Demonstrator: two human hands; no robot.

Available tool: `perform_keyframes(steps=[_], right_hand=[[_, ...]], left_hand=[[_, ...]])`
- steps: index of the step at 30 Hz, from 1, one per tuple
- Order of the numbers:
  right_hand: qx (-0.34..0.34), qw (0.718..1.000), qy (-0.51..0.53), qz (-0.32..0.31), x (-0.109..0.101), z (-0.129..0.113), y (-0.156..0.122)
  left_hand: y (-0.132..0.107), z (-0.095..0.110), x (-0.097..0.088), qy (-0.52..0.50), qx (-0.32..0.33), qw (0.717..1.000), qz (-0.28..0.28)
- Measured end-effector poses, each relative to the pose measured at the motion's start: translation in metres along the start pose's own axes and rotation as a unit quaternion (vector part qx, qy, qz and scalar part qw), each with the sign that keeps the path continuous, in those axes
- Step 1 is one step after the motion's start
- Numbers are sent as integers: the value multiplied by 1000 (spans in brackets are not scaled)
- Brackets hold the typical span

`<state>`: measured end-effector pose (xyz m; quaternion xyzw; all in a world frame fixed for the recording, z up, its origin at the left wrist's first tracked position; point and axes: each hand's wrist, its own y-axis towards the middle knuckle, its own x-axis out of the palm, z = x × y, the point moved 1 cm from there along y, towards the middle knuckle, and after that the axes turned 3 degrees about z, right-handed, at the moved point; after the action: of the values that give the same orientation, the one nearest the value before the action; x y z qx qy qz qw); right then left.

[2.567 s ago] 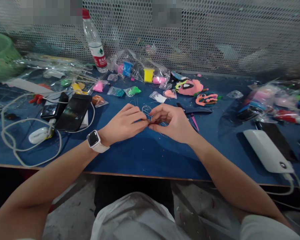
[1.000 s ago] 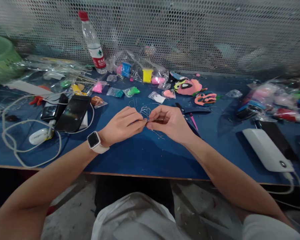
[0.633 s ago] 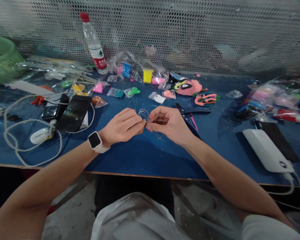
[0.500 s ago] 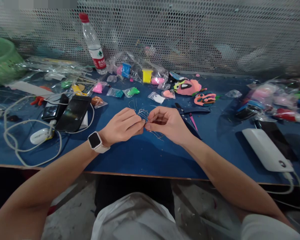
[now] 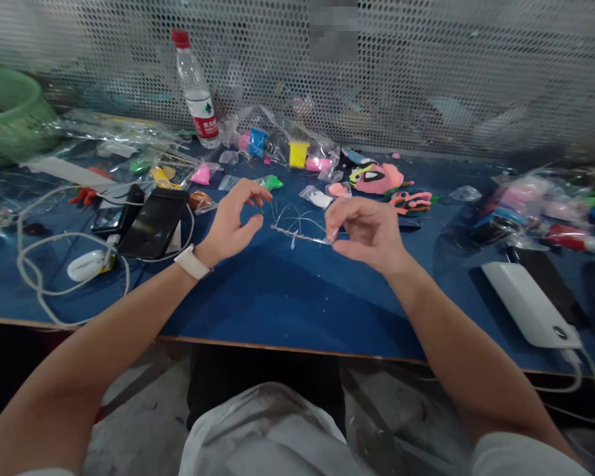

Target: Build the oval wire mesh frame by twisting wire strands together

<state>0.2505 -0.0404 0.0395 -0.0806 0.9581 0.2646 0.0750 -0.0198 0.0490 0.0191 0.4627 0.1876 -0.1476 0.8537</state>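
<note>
My right hand [image 5: 364, 228] pinches one end of a thin wire frame [image 5: 297, 228] and holds it just above the blue table [image 5: 287, 297]. The wire loops stick up and leftward from the pinch. My left hand [image 5: 233, 218], with a white watch band at the wrist, hovers just left of the wire with fingers curled apart in a C shape and nothing in them. A small gap separates its fingertips from the wire.
A black phone [image 5: 153, 221], a white cable [image 5: 44, 264] and a mouse [image 5: 86, 264] lie to the left. Small bags of coloured clay [image 5: 297, 152], a water bottle [image 5: 198, 109] and clay figures [image 5: 379, 178] sit behind. A white power bank [image 5: 530, 304] lies at the right, a green basket [image 5: 10, 119] far left.
My hands had been pinching the wire together at the centre. My left hand has let go and moved left and opened. My right hand has lifted the wire and moved right.
</note>
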Motion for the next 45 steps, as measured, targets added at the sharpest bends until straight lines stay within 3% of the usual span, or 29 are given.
perform_keyframes(steps=[3, 6, 9, 16, 20, 22, 25, 27, 30, 34, 45], right_hand=[[-25, 996, 24, 82, -10, 5, 7], [3, 991, 36, 132, -14, 8, 12], [38, 988, 54, 139, -15, 9, 15], [37, 991, 44, 117, -24, 23, 13], [13, 996, -1, 89, -29, 33, 13], [-6, 996, -26, 80, -27, 33, 12], [-72, 986, -80, 126, -13, 20, 6], [-127, 966, -176, 141, 1, 5, 1], [-181, 922, -333, 83, 24, -13, -7], [-174, 892, -417, 40, 37, -17, -12], [-134, 923, -361, 0, 30, -20, -10]], left_hand=[[0, 0, 1, -46, -2, 998, -43], [-1, 7, 3, -62, -4, 997, -42], [-2, 12, 6, -82, -12, 996, -22], [-3, 13, 12, -96, -60, 993, 8], [-2, 19, 8, -25, -2, 999, 41], [-2, 22, 6, 30, 43, 998, 28], [-2, 28, 6, 90, 99, 991, -4], [-4, 31, 8, 104, 114, 988, -18], [-7, 37, 12, 108, 126, 986, -23], [-9, 43, 15, 118, 132, 984, -21], [-9, 53, 18, 103, 177, 979, -12]])
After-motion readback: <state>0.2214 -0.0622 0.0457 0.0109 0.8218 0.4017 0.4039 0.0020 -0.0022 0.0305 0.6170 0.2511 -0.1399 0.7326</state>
